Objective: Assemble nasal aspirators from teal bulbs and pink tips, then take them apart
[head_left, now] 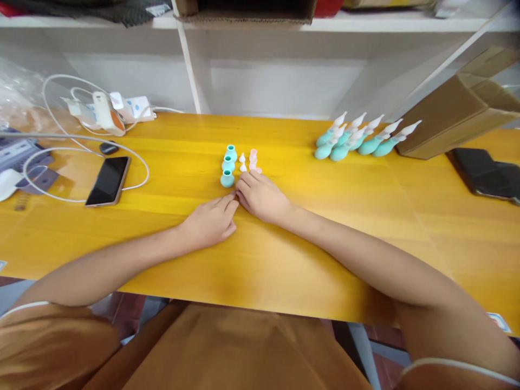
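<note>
On the table, three teal squeeze bulbs (228, 179) with open necks stand in a short column. Just right of them is a column of small white pointed tips (242, 158), and beside that a row of pale pink translucent pieces (253, 160). My right hand (262, 196) rests at the near end of these columns, its fingers curled and covering what lies beneath. Close against its fingertips is my left hand (211, 221), fingers bent and pressed together. Whatever the fingers hold, if anything, is hidden.
Several teal bulbs with white pointed nozzles (379, 143) lie at the back right, by a cardboard box (459, 114). A dark phone (108, 181), white cables and chargers (108, 111) are on the left. Black items (487, 173) lie far right. A white shelf (260, 24) overhangs the back.
</note>
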Action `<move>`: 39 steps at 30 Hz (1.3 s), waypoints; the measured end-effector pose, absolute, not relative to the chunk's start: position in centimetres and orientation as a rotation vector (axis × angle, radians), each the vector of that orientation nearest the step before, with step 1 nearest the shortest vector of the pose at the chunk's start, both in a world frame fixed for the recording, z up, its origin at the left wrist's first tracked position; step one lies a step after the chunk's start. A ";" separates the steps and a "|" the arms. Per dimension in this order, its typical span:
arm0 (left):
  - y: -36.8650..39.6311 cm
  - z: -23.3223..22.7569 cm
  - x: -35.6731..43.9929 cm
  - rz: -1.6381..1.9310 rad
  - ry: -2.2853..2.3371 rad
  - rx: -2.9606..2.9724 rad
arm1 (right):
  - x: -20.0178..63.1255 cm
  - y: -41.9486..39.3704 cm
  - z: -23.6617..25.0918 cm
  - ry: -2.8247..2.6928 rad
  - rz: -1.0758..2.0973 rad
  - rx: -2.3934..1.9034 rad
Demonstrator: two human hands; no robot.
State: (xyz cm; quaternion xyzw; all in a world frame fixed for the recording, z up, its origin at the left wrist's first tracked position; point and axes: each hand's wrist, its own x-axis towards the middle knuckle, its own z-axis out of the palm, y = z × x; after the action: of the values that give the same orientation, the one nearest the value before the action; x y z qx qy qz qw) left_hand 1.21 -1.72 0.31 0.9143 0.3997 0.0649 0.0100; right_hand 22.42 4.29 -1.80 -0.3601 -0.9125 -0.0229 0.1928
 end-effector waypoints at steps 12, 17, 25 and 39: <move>-1.6 -0.2 1.0 0.171 1.240 2.870 | 24.6 3.5 -2.9 -2.351 0.356 -0.937; -1.5 -0.1 1.0 0.169 1.237 2.869 | 24.6 3.6 -3.0 -2.285 0.321 -1.018; -1.5 -0.1 1.0 0.149 1.240 2.871 | 26.0 1.6 -2.4 -2.346 0.512 -0.876; -1.3 -0.2 1.0 0.133 1.228 2.879 | 27.3 -1.6 -1.8 -2.298 0.618 -0.659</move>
State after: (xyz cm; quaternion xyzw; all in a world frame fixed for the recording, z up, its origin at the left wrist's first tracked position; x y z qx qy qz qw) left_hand 0.99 -1.35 -0.20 0.9190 0.3920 0.0424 0.0046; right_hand 27.27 -1.55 -1.84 -0.2520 -0.8787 0.2361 0.3298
